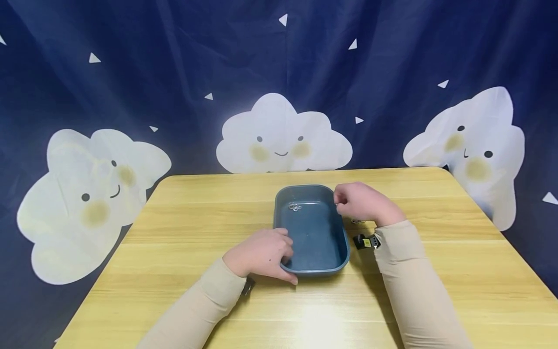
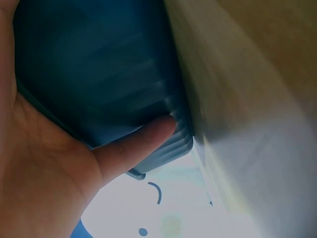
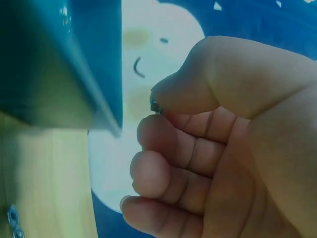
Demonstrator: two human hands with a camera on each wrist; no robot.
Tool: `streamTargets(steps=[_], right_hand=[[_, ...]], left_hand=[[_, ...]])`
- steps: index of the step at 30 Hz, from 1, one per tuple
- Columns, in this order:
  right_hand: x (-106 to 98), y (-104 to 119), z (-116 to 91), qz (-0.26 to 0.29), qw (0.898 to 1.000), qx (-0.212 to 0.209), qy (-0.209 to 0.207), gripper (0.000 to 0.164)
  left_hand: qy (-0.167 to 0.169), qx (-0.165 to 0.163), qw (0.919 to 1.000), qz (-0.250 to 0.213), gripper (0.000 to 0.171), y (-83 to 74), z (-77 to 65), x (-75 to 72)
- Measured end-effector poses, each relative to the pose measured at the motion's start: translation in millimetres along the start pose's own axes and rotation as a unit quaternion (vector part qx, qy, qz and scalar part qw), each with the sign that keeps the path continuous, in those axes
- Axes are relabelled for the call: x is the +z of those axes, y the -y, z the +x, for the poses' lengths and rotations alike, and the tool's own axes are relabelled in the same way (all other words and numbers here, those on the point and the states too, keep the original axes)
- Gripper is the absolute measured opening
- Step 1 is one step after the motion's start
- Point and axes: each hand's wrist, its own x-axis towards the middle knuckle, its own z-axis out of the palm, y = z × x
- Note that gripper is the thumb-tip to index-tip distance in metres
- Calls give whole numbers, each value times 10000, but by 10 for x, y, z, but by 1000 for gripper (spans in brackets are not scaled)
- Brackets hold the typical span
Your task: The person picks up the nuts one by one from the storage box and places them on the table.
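Note:
A dark blue rectangular plastic tray (image 1: 316, 249) lies lengthwise on the wooden table. My left hand (image 1: 263, 249) grips its near left wall, fingers over the rim and thumb (image 2: 143, 141) along the outside. Beside the tray's far right rim, my right hand (image 1: 364, 201) pinches a small metal nut (image 3: 155, 106) between thumb and index finger, the other fingers curled. Several shiny nuts (image 1: 295, 207) sit together at the tray's far left inside. More nuts (image 1: 358, 221) lie on the table to the right of the tray, partly hidden under my right wrist.
The light wooden table (image 1: 196, 223) has rounded far corners. Behind it hangs a dark blue curtain (image 1: 244, 58) with white clouds and triangles. A small black wrist camera (image 1: 367, 241) is strapped under my right sleeve.

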Motion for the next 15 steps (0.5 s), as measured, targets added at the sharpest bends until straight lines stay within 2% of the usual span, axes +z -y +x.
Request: streamTargets(steps=[6,15], right_hand=[[-16,-178,-21,-203,9997,-10,-154,3],[111,-427,-2,-42,9976,581,367,3]], left_hand=[[-17,-15,10000,21,55,1,4,-5],[44,-45,10000,5,54,-7,3,-7]])
